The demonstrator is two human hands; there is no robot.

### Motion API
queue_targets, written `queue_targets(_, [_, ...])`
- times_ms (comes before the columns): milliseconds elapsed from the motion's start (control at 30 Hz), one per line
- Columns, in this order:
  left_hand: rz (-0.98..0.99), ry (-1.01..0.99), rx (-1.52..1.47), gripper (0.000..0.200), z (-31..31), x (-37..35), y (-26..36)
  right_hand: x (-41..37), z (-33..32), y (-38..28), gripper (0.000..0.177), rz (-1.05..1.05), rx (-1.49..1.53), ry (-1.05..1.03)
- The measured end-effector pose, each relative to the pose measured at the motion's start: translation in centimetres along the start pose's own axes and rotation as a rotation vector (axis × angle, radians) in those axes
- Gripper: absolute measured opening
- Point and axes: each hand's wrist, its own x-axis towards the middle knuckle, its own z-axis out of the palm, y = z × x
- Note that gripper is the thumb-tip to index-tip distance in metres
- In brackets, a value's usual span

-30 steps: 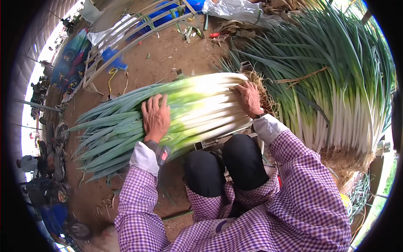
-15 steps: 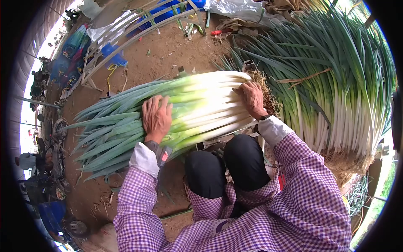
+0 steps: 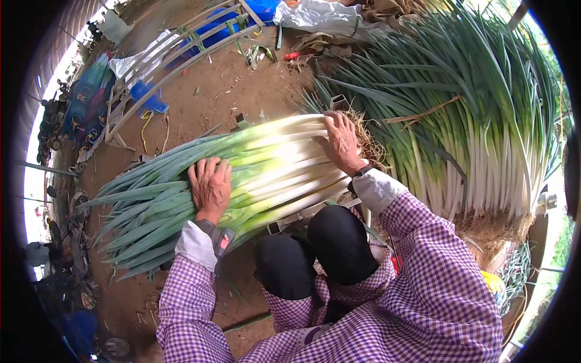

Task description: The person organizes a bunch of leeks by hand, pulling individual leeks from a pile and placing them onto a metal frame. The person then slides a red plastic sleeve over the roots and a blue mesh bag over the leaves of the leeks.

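A thick bundle of long green onions [image 3: 284,166] lies across in front of my knees, green leaves to the left, white stalks and roots to the right. My left hand [image 3: 210,187] rests on top where the leaves begin, its fingers stretched out. Near the root end, my right hand [image 3: 340,144] lies over the white stalks, with its fingers reaching the far edge and its thumb held apart. A metal frame [image 3: 274,227] shows in part under the bundle.
To the right stands a big pile of green onions [image 3: 478,127], roots downward, with a dry brown strand [image 3: 426,111] across it. A slatted frame [image 3: 184,66], blue plastic [image 3: 148,98] and a white sheet [image 3: 318,17] lie on the dirt floor [image 3: 206,97].
My right hand has slid slightly toward the bundle's far edge, and its thumb now sticks out. My left hand stays on the leaves. The whole view has shifted a little.
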Motion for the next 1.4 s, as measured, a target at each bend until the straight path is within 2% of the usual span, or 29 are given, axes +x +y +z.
queue_targets(133, [-0.004,0.010,-0.010,0.023,0.1,-0.1,0.1,0.5,1.7,1.3,0.071,-0.074,0.006,-0.025])
queue_targets(233, [-0.006,0.012,0.000,0.024,0.2,-0.1,0.0,0.6,0.9,1.1,0.068,0.025,0.067,-0.151])
queue_targets(267, [-0.007,0.018,-0.005,0.024,0.2,-0.2,0.0,0.4,1.1,0.8,0.053,0.007,0.058,-0.065])
queue_targets(367, [-0.010,0.041,-0.028,0.023,0.4,-0.5,-0.2,0.2,0.7,1.4,0.037,-0.092,0.126,-0.115])
queue_targets(400, [-0.011,0.051,-0.045,0.023,0.5,-0.6,-0.2,0.2,1.0,1.2,0.025,-0.083,0.168,-0.028])
queue_targets(567, [0.078,0.176,-0.008,0.022,-0.3,-0.5,0.2,0.2,1.1,1.4,0.022,-0.099,0.184,-0.016])
queue_targets(600, [0.042,0.125,-0.011,0.032,-0.4,-0.7,0.3,0.2,1.2,1.5,0.021,-0.086,0.161,-0.026])
queue_targets(700, [0.022,0.150,0.043,0.054,-0.6,-0.6,0.6,0.3,1.4,1.6,0.016,-0.102,0.146,-0.014])
queue_targets(800, [-0.015,0.019,0.146,0.070,-0.9,0.2,0.9,0.2,1.4,1.9,0.016,-0.095,0.145,-0.045])
queue_targets(900, [-0.040,-0.122,0.124,0.072,-0.2,0.6,0.3,0.0,1.4,1.6,0.016,-0.054,0.154,-0.070])
queue_targets(1233, [-0.016,-0.001,-0.003,0.036,-0.1,0.2,0.5,0.0,1.1,1.6,0.014,-0.065,0.160,-0.105])
queue_targets(1400, [-0.064,-0.061,-0.041,0.028,0.2,1.1,0.4,0.4,1.3,1.6,0.014,-0.072,0.157,-0.115])
